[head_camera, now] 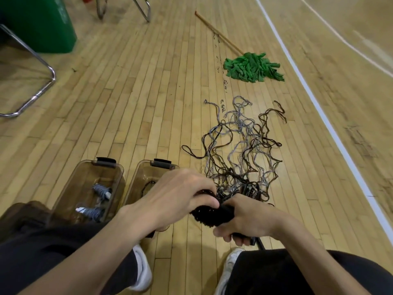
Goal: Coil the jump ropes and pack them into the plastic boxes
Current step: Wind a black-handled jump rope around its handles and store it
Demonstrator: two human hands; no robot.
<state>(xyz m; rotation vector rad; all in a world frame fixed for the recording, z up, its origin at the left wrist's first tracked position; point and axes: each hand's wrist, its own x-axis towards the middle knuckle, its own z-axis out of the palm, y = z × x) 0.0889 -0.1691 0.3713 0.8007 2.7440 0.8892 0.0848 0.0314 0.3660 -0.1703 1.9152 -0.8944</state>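
Observation:
A dark brown coiled jump rope [214, 216] sits between my hands just above the wooden floor. My left hand [180, 196] curls over its left end, fingers wrapped on the rope. My right hand [248, 220] grips the right end together with the dark handles. A tangle of brown and grey jump ropes [240, 152] spreads on the floor beyond my hands. Two clear plastic boxes stand at my left: the left box [70, 188] holds two coiled grey ropes [95, 201], the right box [138, 177] shows a bit of dark rope inside.
A green mop [253, 67] with a wooden stick lies further out. A green bin [36, 22] and chrome chair legs [38, 90] stand at the far left. A white court line [319, 103] runs along the right. My knees and white shoes [142, 269] fill the bottom.

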